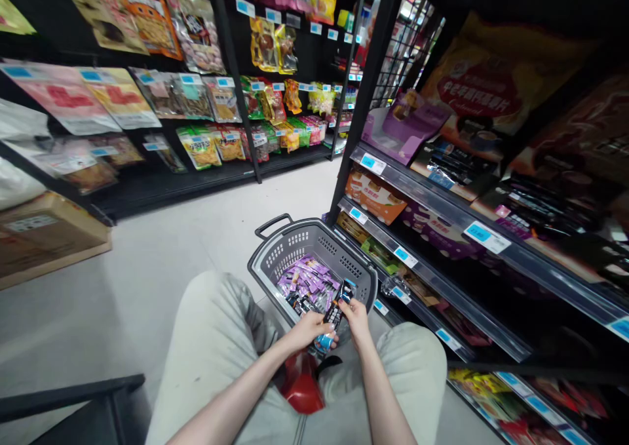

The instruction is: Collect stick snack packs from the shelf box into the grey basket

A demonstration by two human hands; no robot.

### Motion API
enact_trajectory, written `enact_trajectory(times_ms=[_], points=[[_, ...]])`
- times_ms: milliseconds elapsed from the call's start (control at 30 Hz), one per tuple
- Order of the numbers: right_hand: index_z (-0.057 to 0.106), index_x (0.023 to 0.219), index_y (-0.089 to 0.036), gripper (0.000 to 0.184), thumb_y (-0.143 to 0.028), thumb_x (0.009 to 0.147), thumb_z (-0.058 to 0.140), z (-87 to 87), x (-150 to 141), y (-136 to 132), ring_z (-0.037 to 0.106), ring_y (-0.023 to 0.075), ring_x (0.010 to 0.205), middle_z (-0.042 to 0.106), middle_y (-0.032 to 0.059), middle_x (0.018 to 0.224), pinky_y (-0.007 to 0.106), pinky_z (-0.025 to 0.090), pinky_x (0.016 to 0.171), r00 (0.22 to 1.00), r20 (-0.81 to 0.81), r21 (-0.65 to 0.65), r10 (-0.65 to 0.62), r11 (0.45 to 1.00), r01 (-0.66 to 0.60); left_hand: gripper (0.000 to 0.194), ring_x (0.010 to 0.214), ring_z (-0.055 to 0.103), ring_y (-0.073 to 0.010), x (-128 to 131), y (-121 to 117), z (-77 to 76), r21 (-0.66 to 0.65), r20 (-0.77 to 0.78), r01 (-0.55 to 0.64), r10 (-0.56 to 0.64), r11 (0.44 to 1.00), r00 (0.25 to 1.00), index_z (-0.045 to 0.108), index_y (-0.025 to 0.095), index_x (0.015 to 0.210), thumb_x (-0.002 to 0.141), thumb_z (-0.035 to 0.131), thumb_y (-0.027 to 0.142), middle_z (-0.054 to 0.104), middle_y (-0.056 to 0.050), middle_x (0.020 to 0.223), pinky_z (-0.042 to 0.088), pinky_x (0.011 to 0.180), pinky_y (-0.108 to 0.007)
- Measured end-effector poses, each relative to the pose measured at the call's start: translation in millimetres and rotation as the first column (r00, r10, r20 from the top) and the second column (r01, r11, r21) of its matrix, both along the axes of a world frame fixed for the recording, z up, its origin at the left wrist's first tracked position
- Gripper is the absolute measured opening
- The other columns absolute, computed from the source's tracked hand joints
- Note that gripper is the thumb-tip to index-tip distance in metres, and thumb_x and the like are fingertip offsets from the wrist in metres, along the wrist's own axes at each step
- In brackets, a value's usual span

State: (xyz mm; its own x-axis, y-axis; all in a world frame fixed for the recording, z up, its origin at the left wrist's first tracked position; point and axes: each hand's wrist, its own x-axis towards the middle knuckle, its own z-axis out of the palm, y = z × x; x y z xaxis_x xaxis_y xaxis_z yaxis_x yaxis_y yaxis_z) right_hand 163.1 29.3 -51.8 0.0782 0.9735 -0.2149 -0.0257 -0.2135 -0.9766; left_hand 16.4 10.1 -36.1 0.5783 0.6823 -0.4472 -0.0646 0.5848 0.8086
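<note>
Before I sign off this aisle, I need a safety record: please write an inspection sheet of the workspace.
Surface: pale floor.
Handled things: black packet, held at the near end of the gray basket; purple packets inside the basket.
Clutter: cardboard box at left; red object between the thighs, identity unclear.
Hands: left hand and right hand both grip the black packet.
Cables: nothing seen.
Surroundings: stocked left shelving and right shelving.

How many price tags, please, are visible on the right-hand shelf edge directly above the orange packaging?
3: one tag at the far end, another midway, a third cut off at the picture's right edge; more may lie beyond.
</note>
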Motion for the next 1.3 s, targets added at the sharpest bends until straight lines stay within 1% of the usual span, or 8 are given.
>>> enact_trajectory(times_ms=[133,267,467,600,800,933,1100,1300], points=[[0.059,0.060,-0.015,0.029,-0.044,0.058,0.062,-1.6,0.7,-0.6,0.043,0.0101,0.048,0.053,-0.0021,0.051,0.021,0.033,0.047,0.999,0.034,0.008,-0.035,0.999,0.035,0.036,0.064,0.060,-0.0233,2.0,-2.6,1.2,-0.068,0.052,0.026,-0.022,0.997,0.998,0.052,0.012,0.065,0.057,0.061,0.046,0.062,-0.003,0.061,0.046,0.061,-0.037],[0.060,0.061,-0.015,0.028,-0.043,0.059,0.061,-4.3,1.9,0.3,0.043,0.0103,0.048,0.054,-0.0022,0.051,0.022,0.033,0.048,1.000,0.017,-0.009,-0.017,1.000,0.018,0.036,0.066,0.060,-0.0237,1.5,-1.1,0.6,-0.062,0.050,0.036,-0.033,0.997,0.998,0.053,0.012,0.066,0.057,0.062,0.045,0.062,-0.003,0.062,0.045,0.063,-0.037],[0.059,0.066,-0.015,0.024,-0.038,0.060,0.062,-3.5,-1.7,0.7,0.048,0.0114,0.052,0.058,-0.0016,0.057,0.023,0.038,0.052,0.986,-0.154,-0.047,-0.065,0.997,0.058,0.038,0.066,0.059,-0.0209,-0.9,1.0,-1.7,0.037,-0.018,0.089,-0.088,0.995,0.996,0.056,0.010,0.068,0.045,0.070,0.037,0.061,-0.002,0.063,0.044,0.062,-0.030],[0.060,0.075,-0.017,0.023,-0.034,0.060,0.063,1.5,-5.6,-1.1,0.055,0.0137,0.057,0.062,-0.0011,0.064,0.026,0.041,0.058,0.940,-0.326,-0.067,-0.098,0.994,0.081,0.035,0.060,0.056,-0.0166,-1.2,0.3,-6.9,0.101,-0.095,0.135,-0.126,0.986,0.987,0.058,0.010,0.065,0.048,0.068,0.038,0.060,0.000,0.061,0.042,0.057,-0.025],[0.059,0.067,-0.017,0.016,-0.032,0.061,0.064,2.9,-4.6,-1.3,0.056,0.0138,0.056,0.063,-0.0022,0.061,0.027,0.042,0.058,0.910,-0.393,-0.107,-0.135,0.989,0.101,0.034,0.051,0.050,-0.0122,0.2,3.3,-10.6,0.181,-0.228,0.107,-0.064,0.978,0.971,0.056,0.010,0.058,0.041,0.071,0.035,0.054,0.004,0.049,0.036,0.048,-0.021],[0.060,0.069,-0.018,0.016,-0.031,0.061,0.064,2.8,-4.5,-0.3,0.056,0.0133,0.056,0.063,-0.0029,0.062,0.027,0.042,0.060,0.901,-0.409,-0.105,-0.144,0.988,0.111,0.033,0.054,0.054,-0.0152,0.3,3.2,-7.2,0.110,-0.171,0.084,-0.065,0.990,0.983,0.055,0.010,0.060,0.045,0.069,0.036,0.057,0.001,0.054,0.040,0.052,-0.024],[0.061,0.073,-0.017,0.020,-0.032,0.059,0.064,4.2,-3.5,0.1,0.055,0.0139,0.059,0.064,-0.0015,0.065,0.026,0.041,0.060,0.946,-0.285,-0.072,-0.155,0.987,0.140,0.032,0.062,0.059,-0.0200,1.7,-2.1,0.2,-0.033,-0.012,0.079,-0.080,0.996,0.997,0.055,0.011,0.067,0.053,0.064,0.039,0.061,-0.002,0.059,0.045,0.058,-0.031],[0.061,0.067,-0.016,0.018,-0.032,0.059,0.065,1.2,-0.6,0.0,0.053,0.0127,0.054,0.062,-0.0020,0.060,0.025,0.040,0.057,0.959,-0.240,-0.085,-0.150,0.987,0.134,0.033,0.063,0.059,-0.0190,1.9,-2.5,-0.5,-0.042,0.017,0.112,-0.111,0.993,0.994,0.055,0.011,0.071,0.052,0.066,0.037,0.061,-0.001,0.063,0.045,0.060,-0.031]])
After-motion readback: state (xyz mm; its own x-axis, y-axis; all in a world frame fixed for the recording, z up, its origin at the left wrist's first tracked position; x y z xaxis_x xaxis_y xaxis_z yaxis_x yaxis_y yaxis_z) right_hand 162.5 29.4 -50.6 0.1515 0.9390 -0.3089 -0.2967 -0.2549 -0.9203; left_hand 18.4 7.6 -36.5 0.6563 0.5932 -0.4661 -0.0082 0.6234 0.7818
